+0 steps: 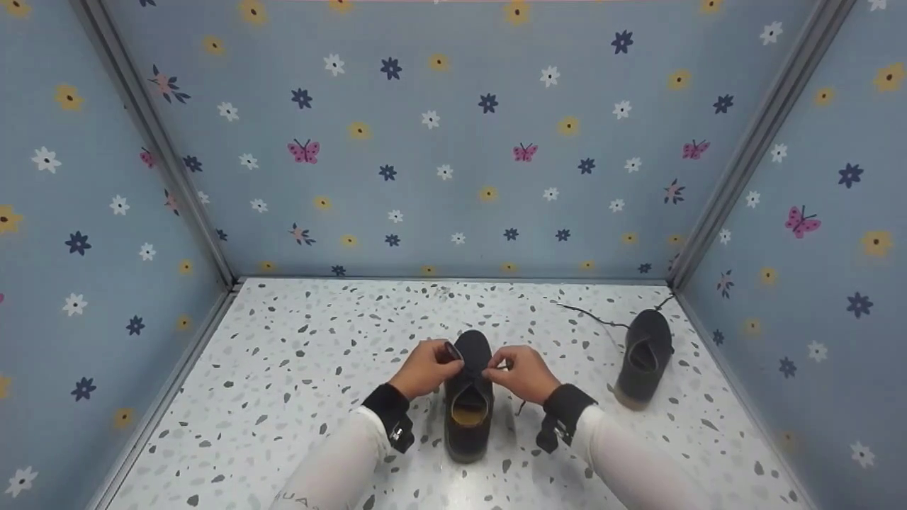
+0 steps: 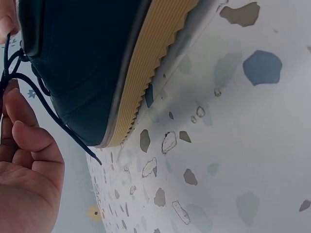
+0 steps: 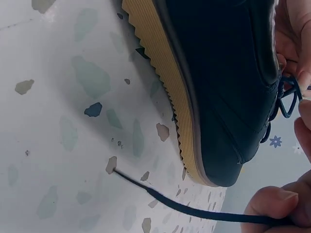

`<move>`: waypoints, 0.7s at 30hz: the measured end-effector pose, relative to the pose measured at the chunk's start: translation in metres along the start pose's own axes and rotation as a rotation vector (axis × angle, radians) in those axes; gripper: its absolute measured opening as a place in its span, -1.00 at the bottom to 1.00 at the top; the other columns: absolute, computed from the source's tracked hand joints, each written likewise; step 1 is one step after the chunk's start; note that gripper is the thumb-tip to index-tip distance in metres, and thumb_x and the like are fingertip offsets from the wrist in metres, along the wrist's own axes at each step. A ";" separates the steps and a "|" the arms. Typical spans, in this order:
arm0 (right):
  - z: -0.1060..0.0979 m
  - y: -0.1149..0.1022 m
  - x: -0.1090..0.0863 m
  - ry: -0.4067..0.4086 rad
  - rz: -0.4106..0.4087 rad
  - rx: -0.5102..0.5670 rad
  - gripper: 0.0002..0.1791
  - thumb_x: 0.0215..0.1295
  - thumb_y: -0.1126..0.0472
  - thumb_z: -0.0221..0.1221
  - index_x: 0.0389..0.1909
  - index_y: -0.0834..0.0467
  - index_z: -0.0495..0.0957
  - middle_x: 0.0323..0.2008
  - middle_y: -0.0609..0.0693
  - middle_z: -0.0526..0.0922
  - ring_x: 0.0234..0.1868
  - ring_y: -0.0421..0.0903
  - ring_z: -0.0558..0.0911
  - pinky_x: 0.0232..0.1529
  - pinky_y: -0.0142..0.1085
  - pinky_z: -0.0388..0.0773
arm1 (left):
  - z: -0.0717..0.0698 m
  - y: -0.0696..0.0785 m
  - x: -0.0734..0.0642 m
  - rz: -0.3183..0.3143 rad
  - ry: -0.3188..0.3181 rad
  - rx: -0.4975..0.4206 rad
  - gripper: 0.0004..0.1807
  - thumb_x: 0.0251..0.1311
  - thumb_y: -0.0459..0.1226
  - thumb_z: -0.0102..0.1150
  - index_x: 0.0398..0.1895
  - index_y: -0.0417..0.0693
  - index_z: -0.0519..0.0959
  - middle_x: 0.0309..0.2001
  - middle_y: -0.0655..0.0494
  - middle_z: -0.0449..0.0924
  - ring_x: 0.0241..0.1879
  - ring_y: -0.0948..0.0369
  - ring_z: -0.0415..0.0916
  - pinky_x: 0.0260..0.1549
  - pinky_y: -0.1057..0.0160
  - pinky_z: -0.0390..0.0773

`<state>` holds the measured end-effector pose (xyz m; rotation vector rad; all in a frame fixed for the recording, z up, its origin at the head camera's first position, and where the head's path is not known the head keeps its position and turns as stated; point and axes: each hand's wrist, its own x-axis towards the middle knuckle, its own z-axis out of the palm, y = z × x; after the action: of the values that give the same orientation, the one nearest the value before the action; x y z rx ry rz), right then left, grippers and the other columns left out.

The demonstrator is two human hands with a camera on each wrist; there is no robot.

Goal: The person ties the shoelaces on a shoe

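A dark low shoe [image 1: 468, 439] with a tan ridged sole [image 2: 146, 73] stands on the speckled surface, its toe pointing away from me. Over the left side of its lacing, my left hand [image 1: 425, 368] pinches the dark shoelace [image 2: 36, 90]. From the other side my right hand [image 1: 523, 372] also grips the lace, fingertips close to the shoe's tongue. A loop shows between the fingers in the right wrist view. One loose lace end [image 3: 194, 212] trails from the right hand [image 3: 277, 206] down toward the surface; another hangs past the toe in the left wrist view.
A second dark shoe [image 1: 646, 354] stands to the right, its laces [image 1: 595, 316] spread out past its toe. Blue flowered panels [image 1: 453, 142] rise at the back and both sides, joined by grey metal posts [image 1: 762, 145]. White speckled surface [image 1: 283, 397] lies underneath.
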<state>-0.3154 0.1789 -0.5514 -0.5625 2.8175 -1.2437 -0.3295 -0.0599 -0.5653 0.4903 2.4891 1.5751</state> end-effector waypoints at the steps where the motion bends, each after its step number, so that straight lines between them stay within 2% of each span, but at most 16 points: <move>1: 0.001 0.000 0.001 0.006 0.006 0.001 -0.90 0.27 0.12 0.45 -0.41 -0.03 0.74 -0.56 -0.19 0.49 -0.57 -0.28 0.34 -0.49 -0.42 0.30 | 0.000 0.000 0.000 0.003 -0.002 0.001 -0.88 0.35 -0.25 0.29 -0.35 -0.07 0.60 -0.49 0.25 0.54 -0.53 0.30 0.49 -0.63 0.34 0.50; 9: 0.013 -0.006 0.011 0.039 0.035 -0.002 -0.87 0.24 0.11 0.47 -0.43 0.01 0.72 -0.45 -0.07 0.66 -0.48 -0.23 0.42 -0.40 -0.37 0.38 | -0.003 0.002 -0.001 0.028 -0.025 -0.001 -0.87 0.33 -0.26 0.29 -0.37 -0.04 0.57 -0.50 0.26 0.52 -0.53 0.30 0.48 -0.61 0.34 0.49; 12: 0.016 -0.007 0.014 0.024 0.058 -0.009 -0.91 0.26 0.09 0.46 -0.33 0.01 0.77 -0.32 -0.08 0.76 -0.37 -0.19 0.54 -0.28 -0.29 0.50 | -0.003 0.003 -0.001 0.037 -0.036 0.000 -0.88 0.33 -0.25 0.29 -0.37 -0.05 0.58 -0.49 0.26 0.53 -0.54 0.29 0.48 -0.63 0.34 0.50; 17: 0.018 -0.008 0.017 -0.032 0.069 -0.011 -0.84 0.32 0.11 0.40 -0.14 0.05 0.81 -0.14 -0.02 0.83 -0.10 -0.10 0.75 -0.01 -0.14 0.69 | -0.005 0.002 -0.002 0.062 -0.050 0.002 -0.90 0.31 -0.27 0.30 -0.34 -0.10 0.62 -0.48 0.25 0.54 -0.55 0.30 0.49 -0.63 0.34 0.51; 21: 0.019 -0.009 0.017 -0.048 0.070 -0.015 -0.90 0.32 0.16 0.38 -0.25 0.10 0.79 -0.25 -0.01 0.81 -0.21 -0.14 0.71 -0.10 -0.19 0.68 | -0.006 0.001 -0.003 0.080 -0.056 0.009 -0.90 0.29 -0.28 0.32 -0.34 -0.12 0.63 -0.45 0.23 0.57 -0.56 0.30 0.49 -0.62 0.34 0.52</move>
<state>-0.3255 0.1546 -0.5555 -0.4838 2.7834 -1.1814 -0.3281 -0.0659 -0.5619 0.6332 2.4650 1.5570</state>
